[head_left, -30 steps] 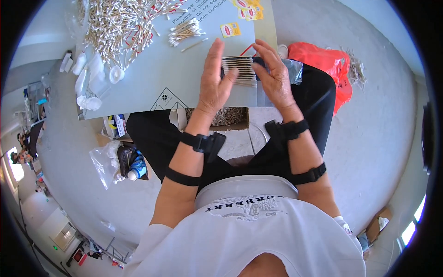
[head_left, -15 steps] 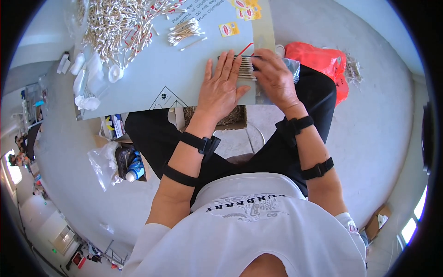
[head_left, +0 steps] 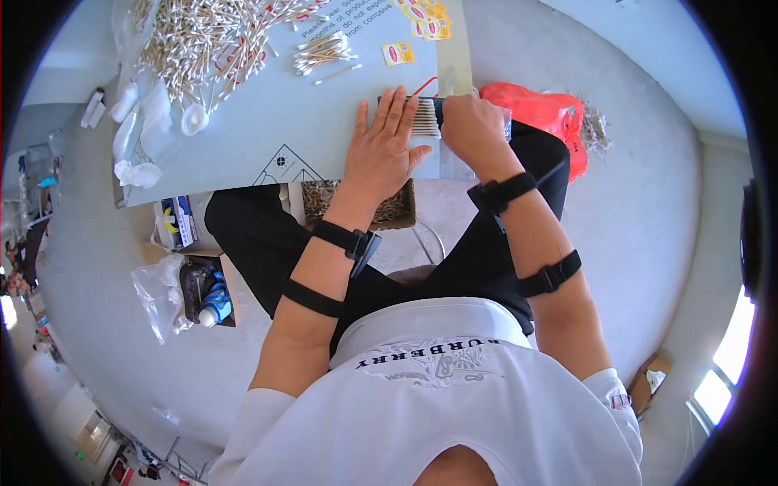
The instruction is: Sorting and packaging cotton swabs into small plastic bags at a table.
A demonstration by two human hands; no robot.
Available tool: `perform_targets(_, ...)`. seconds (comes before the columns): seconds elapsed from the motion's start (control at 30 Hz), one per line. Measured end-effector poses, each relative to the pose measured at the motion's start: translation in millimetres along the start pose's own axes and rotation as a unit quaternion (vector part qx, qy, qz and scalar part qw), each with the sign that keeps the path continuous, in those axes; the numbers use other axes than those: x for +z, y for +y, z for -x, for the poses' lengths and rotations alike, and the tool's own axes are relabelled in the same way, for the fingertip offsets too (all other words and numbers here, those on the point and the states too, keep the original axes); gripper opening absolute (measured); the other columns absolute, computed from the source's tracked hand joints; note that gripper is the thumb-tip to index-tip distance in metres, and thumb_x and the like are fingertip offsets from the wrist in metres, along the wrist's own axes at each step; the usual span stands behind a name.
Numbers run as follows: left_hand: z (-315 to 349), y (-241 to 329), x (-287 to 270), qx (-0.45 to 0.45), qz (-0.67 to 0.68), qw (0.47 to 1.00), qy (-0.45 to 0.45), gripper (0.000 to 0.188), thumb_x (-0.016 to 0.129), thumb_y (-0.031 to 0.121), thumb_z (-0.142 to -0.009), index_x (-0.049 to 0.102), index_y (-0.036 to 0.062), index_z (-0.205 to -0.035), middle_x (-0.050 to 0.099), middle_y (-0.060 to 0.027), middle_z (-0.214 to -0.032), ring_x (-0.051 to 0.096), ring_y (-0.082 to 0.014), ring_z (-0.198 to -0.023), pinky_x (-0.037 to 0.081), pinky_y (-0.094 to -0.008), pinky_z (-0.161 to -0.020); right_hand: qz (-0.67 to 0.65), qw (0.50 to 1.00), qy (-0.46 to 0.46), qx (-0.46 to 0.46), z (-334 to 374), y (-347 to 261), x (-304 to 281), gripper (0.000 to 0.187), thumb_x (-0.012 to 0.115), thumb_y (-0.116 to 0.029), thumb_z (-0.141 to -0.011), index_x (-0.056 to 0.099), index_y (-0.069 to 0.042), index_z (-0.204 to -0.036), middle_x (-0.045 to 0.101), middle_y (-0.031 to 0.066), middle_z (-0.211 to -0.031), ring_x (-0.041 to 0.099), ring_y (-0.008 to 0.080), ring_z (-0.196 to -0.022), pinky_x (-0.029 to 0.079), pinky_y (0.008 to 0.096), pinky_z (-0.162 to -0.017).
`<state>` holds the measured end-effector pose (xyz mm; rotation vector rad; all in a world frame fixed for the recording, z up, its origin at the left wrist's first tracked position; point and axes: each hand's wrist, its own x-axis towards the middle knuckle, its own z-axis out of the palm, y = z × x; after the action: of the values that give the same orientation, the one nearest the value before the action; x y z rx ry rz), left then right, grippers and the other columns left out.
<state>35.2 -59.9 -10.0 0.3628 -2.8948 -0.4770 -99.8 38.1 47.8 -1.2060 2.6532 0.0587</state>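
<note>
A neat row of cotton swabs (head_left: 425, 119) lies side by side on the board (head_left: 324, 146) near its right front edge. My left hand (head_left: 382, 150) rests flat at the left end of the row, fingers stretched, covering part of it. My right hand (head_left: 473, 128) is closed into a fist at the row's right side, knuckles up; what its fingers hold is hidden. Clear plastic film (head_left: 508, 123) shows beyond the right hand. Farther off lies a small bundle of swabs (head_left: 322, 53), with a single swab (head_left: 338, 74) beside it.
A big heap of cotton swabs (head_left: 194, 49) covers the far left. Small yellow-and-white labels (head_left: 397, 53) lie at the far right. White wrappings (head_left: 156, 121) sit at the left edge. A red plastic bag (head_left: 535, 109) is on the right; a box of swabs (head_left: 397, 211) stands below.
My right hand has gone from loosely bent fingers to a fist beside the swab row. My left hand stays flat in its place. The whole view has shifted slightly.
</note>
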Motion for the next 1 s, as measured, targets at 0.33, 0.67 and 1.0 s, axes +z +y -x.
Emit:
perform_targets(0.33,-13.8,26.2,21.9,-0.070,0.020,0.995,0.062,0.075,0.053,0.045,-0.093,0.026,0.0052,-0.151,0.024,-0.0150,-0.157,0.019,-0.0283,-0.147,0.011,-0.0515,-0.118,-0.248,0.963,0.027,0.105,-6.4,44.9,35.8,0.017,0.065,-0.020,-0.069,0.071,-0.006,-0.073,0.064,0.0197,-0.087,0.066,0.0350,-0.081,0.053,0.0416,-0.073)
perform_targets(0.67,-8.4,34.3,20.0,-0.019,0.020,0.999,0.020,0.074,0.053,0.043,-0.093,0.027,0.0050,-0.150,0.025,-0.0144,-0.157,0.020,-0.0269,-0.147,0.011,-0.0505,-0.118,-0.324,0.941,0.054,0.085,-4.7,50.6,41.4,0.017,0.065,-0.022,-0.067,0.068,-0.006,-0.067,0.064,0.0183,-0.071,0.065,0.0347,-0.069,0.053,0.0417,-0.066)
perform_targets(1.0,-15.4,36.6,18.8,0.026,0.021,0.999,0.005,0.074,0.052,0.047,-0.092,0.030,0.0037,-0.149,0.025,-0.0147,-0.157,0.016,-0.0260,-0.148,0.009,-0.0476,-0.119,-0.230,0.969,0.081,0.045,1.1,33.0,26.3,0.017,0.061,-0.023,-0.071,0.070,-0.009,-0.073,0.067,0.0161,-0.075,0.065,0.0355,-0.071,0.053,0.0451,-0.067)
